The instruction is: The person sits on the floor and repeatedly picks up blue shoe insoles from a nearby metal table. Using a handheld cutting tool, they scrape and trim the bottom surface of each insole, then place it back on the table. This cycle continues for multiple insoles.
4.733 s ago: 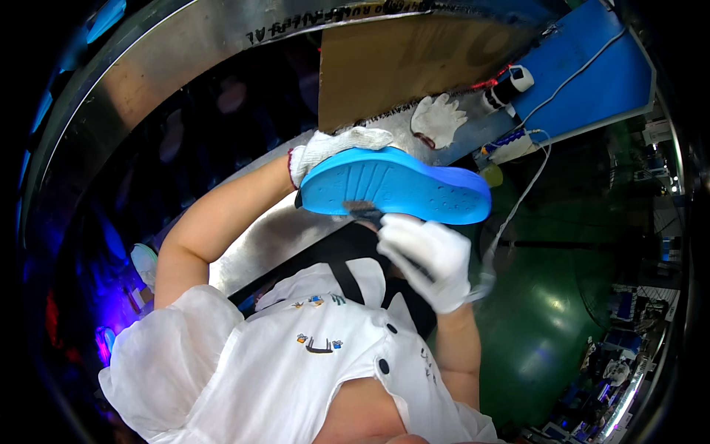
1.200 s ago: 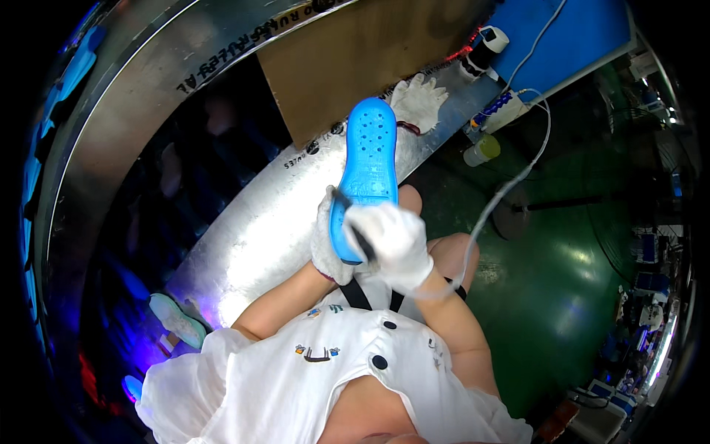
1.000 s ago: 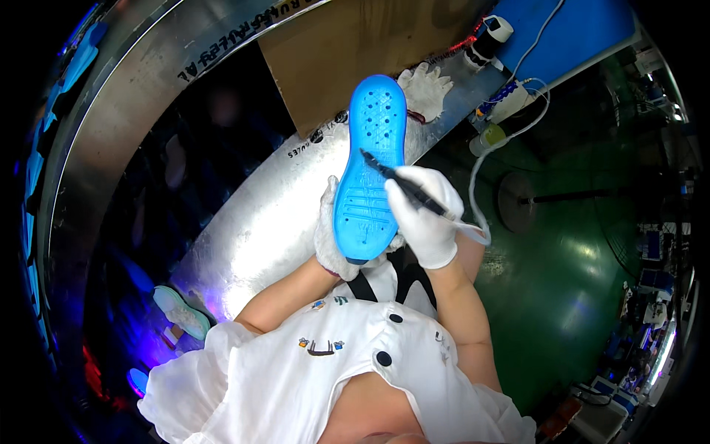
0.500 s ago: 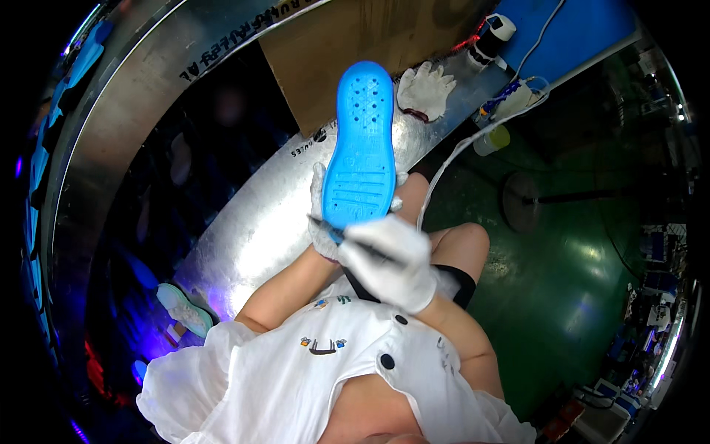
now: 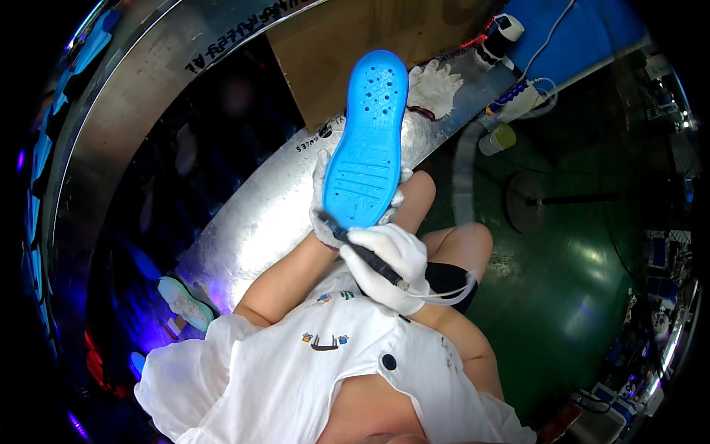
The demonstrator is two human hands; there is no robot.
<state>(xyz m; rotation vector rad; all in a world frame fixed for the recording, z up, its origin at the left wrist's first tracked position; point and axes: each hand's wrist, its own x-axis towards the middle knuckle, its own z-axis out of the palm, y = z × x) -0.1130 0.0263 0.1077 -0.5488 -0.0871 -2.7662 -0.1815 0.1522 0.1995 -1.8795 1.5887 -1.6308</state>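
Observation:
A bright blue shoe sole (image 5: 364, 148) lies in my gloved left hand (image 5: 319, 185), its wide heel-side part toward me. The fingers curl round both its edges from beneath. It has a cluster of small holes at the far part and raised bars at the near part. My gloved right hand (image 5: 392, 263) grips a black pen-shaped tool (image 5: 373, 260) with a white cord trailing from its back end. The tool's tip is by the near left edge of the sole; whether it touches cannot be made out.
Beneath the sole stretches a metal bench (image 5: 251, 200). A loose white glove (image 5: 435, 89) lies past the sole, beside a brown board (image 5: 310, 74). Further right are a black-and-white device (image 5: 501, 37) and a yellow-green cup (image 5: 499, 138). A pale shoe sole (image 5: 185, 302) rests at left.
My right hand has turned a little and shifted slightly, so the black tool shows more plainly. The white cord has swung down toward my right wrist. The sole has barely moved.

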